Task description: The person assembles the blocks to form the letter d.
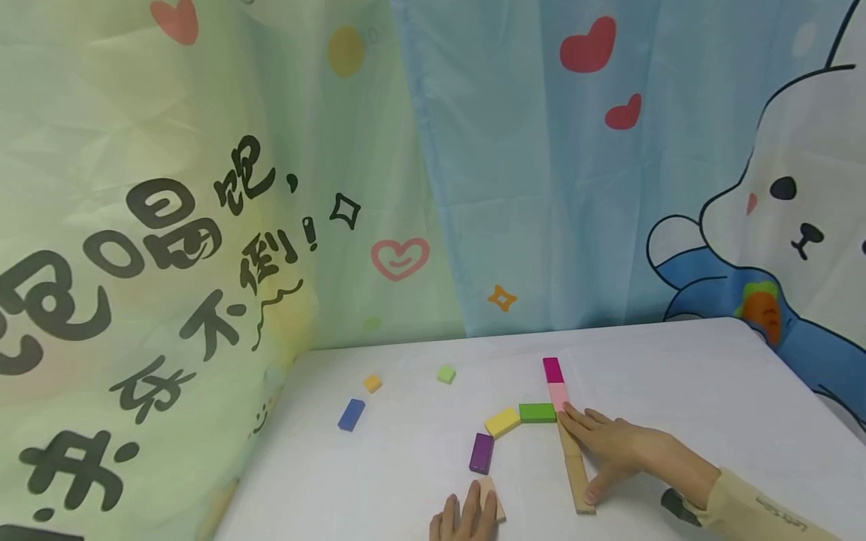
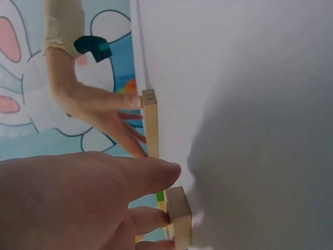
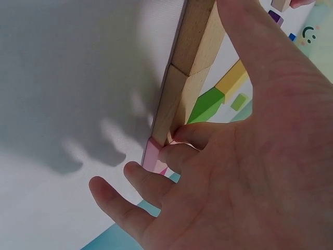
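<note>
My right hand (image 1: 619, 447) lies along a straight line of two plain wooden blocks (image 1: 573, 472), thumb at the near end and fingertips at the far end beside a pink block (image 1: 558, 396). A magenta block (image 1: 552, 370) continues that line. Branching left from it are a green block (image 1: 537, 412), a yellow block (image 1: 503, 423) and a purple block (image 1: 481, 453), forming a bent row. At its lower end, my left hand (image 1: 465, 518) touches another wooden block (image 1: 493, 502) with its fingers; in the left wrist view the thumb (image 2: 156, 174) stands apart from that block's end.
Loose on the white table (image 1: 304, 481) are a blue block (image 1: 351, 415), a small orange block (image 1: 373, 383) and a small light-green block (image 1: 446, 374). A printed curtain (image 1: 514, 188) hangs along the table's back edge and left side.
</note>
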A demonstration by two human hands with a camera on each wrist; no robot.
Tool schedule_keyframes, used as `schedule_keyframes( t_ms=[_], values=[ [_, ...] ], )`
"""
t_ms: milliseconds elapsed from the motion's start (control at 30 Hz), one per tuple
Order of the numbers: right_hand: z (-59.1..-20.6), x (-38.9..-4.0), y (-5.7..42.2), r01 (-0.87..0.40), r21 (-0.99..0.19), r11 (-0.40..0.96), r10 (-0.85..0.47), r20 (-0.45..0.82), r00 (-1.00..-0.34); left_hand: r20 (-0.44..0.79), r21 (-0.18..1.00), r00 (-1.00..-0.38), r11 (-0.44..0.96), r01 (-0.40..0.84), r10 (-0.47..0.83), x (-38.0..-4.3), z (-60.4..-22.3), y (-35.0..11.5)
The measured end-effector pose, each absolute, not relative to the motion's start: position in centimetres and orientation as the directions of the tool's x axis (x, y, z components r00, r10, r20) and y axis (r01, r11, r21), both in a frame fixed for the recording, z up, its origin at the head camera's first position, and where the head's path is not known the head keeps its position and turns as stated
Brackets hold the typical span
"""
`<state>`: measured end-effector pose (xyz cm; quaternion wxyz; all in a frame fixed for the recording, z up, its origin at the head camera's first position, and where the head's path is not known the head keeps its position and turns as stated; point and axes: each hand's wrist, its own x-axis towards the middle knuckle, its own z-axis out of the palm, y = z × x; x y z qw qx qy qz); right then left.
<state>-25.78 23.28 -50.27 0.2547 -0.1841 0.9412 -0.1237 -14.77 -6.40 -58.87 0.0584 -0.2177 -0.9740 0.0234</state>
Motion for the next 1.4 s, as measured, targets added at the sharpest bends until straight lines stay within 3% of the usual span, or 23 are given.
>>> schedule_keyframes(
  t_ms=[533,800,1133,1400],
  values=[
    [-50.1,-25.7,23.1,-0.287,-0.314,0.905,-0.407,-0.442,-0.799,0.131,-0.089,-0.904,0.913,0.399,0.408,-14.6,-59.5,-5.9],
    [-50.2,-25.7,23.1,-0.289,-0.313,0.905,-0.408,-0.439,-0.800,0.140,-0.025,-0.915,0.925,0.380,0.380,-14.6,-59.6,-5.6],
    [-50.0,-25.7,23.2,-0.290,-0.320,0.902,-0.411,-0.432,-0.803,0.160,-0.068,-0.918,0.932,0.357,0.364,-14.6,-59.5,-5.2],
    [-50.1,-25.7,23.2,-0.289,-0.316,0.904,-0.408,-0.430,-0.805,0.265,-0.160,-0.888,0.926,0.343,0.375,-14.5,-59.5,-4.8]
  ],
)
